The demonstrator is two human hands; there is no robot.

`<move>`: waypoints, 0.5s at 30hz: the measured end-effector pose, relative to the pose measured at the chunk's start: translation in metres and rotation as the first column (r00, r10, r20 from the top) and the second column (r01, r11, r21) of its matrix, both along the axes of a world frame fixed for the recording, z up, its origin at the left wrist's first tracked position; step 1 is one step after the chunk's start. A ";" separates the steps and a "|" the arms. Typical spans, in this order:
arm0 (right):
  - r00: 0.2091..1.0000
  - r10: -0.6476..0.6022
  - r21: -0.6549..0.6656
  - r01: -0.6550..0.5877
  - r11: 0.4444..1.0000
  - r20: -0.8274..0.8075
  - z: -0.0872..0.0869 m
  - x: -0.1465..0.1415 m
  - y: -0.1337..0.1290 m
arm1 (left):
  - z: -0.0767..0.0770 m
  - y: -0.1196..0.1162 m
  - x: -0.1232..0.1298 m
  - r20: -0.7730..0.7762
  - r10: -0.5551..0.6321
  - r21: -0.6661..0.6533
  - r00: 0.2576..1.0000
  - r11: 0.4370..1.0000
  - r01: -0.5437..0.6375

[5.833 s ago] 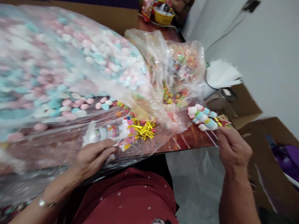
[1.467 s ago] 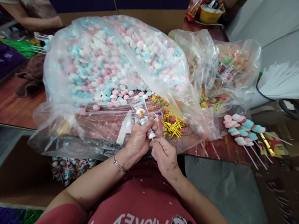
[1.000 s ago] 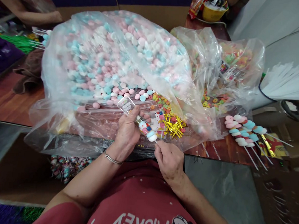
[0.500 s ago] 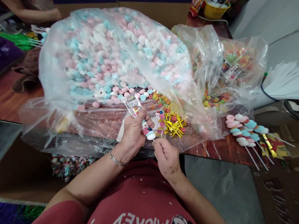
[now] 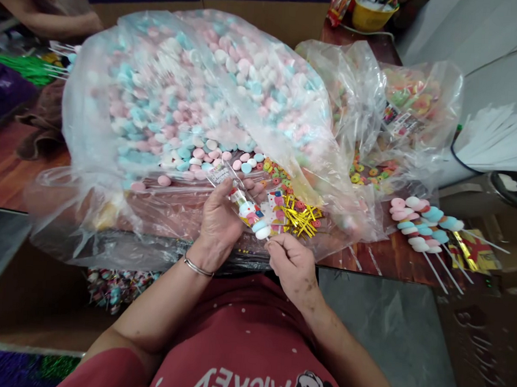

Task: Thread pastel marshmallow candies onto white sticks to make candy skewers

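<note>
withdrew right hand (image 5: pixel 292 261) from the skewers (image 5: pixel 422 230) lying at far right and brought it to the stick (image 5: pixel 268 238) of one marshmallow skewer (image 5: pixel 263 230). brought that skewer into a printed bag (image 5: pixel 246 205) in left hand (image 5: pixel 222 217). lately loosened left-hand curl, exposing more of the bag.

Cannot read the small print on the wrapper (image 5: pixel 240 202) in the left hand (image 5: pixel 219 220), nor see the end of the stick (image 5: pixel 269 238) inside the right hand (image 5: pixel 293 264). Toward the far left of the counter (image 5: pixel 8 172), can see only part of a co-worker's arm (image 5: pixel 54 24). Below the near edge, cannot count the tiny boxed candies (image 5: pixel 115 290). By the right end, see white strips (image 5: pixel 499 140) cut off.
</note>
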State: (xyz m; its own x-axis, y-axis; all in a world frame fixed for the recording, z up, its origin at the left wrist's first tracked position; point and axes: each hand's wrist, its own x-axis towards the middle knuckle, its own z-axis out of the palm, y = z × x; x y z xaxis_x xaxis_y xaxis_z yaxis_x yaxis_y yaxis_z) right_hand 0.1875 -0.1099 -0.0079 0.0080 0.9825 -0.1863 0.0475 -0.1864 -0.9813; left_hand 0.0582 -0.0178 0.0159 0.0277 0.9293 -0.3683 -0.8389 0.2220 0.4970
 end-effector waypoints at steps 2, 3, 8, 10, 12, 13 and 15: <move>0.996 0.006 -0.064 -0.011 0.998 -0.085 0.003 -0.002 0.001 | -0.001 0.002 -0.001 0.063 -0.013 -0.018 0.998 1.000 0.014; 0.991 0.000 -0.096 -0.013 0.995 -0.132 0.004 -0.004 0.002 | -0.001 0.002 -0.001 0.087 -0.026 -0.027 0.996 0.999 0.029; 0.965 -0.040 -0.189 -0.010 0.982 -0.261 0.001 -0.008 0.005 | -0.001 -0.004 0.006 0.105 -0.085 -0.006 0.991 0.996 0.086; 0.990 -0.020 -0.120 0.003 0.993 -0.141 -0.002 -0.007 0.005 | -0.002 -0.006 0.010 0.083 -0.079 0.024 0.993 0.997 0.077; 0.986 -0.043 0.100 0.028 0.995 0.160 -0.005 -0.008 0.005 | -0.004 -0.010 0.015 0.056 -0.068 0.040 0.996 0.997 0.066; 0.935 -0.104 0.251 0.017 0.968 0.338 -0.007 -0.008 0.006 | -0.004 -0.012 0.018 0.041 -0.063 0.042 0.997 0.997 0.061; 0.750 -0.290 0.513 -0.076 0.855 0.594 -0.009 -0.010 0.008 | -0.005 -0.017 0.024 0.005 -0.065 0.041 0.998 0.997 0.065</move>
State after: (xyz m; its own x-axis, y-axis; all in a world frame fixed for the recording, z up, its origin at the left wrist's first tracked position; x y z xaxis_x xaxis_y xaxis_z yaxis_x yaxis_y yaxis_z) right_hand 0.1771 -0.1023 -0.0171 0.0538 0.9176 0.3938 0.6947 0.2490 -0.6749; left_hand 0.0827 -0.0349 0.0114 0.0909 0.9397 -0.3296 -0.8265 0.2558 0.5015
